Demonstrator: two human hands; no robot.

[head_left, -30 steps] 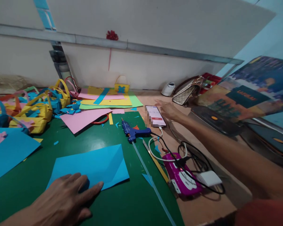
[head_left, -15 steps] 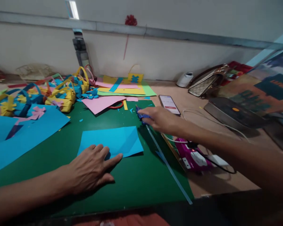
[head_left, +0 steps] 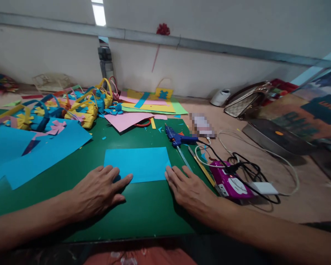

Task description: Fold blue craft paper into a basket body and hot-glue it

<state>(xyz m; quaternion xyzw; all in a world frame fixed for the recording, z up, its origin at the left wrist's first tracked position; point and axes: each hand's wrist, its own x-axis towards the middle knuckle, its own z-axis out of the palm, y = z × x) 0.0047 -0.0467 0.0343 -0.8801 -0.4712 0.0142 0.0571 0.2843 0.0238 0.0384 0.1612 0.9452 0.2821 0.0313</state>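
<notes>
A blue sheet of paper [head_left: 142, 165] lies flat on the green mat [head_left: 149, 217] in front of me. My left hand [head_left: 99, 189] rests over its lower left corner, fingers stretched out and thumb apart. On the right edge of the sheet, the fingertips of my right hand [head_left: 191, 187] lie down, with the fingers extended and nothing gripped. Just beyond that hand a blue glue gun [head_left: 177, 139] sits on its side, a clear glue stick [head_left: 184, 158] poking out of its back.
Several paper baskets [head_left: 84, 110] crowd the far left, near larger blue paper [head_left: 52, 154]. Pink paper [head_left: 128, 120] partly covers red-handled scissors [head_left: 143, 124]. To the right are a phone [head_left: 202, 125], a purple power strip [head_left: 230, 182] and tangled cables [head_left: 245, 167].
My right hand has let go of the glue gun and come back to the blue sheet's right edge. The left hand stays on the sheet. The view has shifted slightly left.
</notes>
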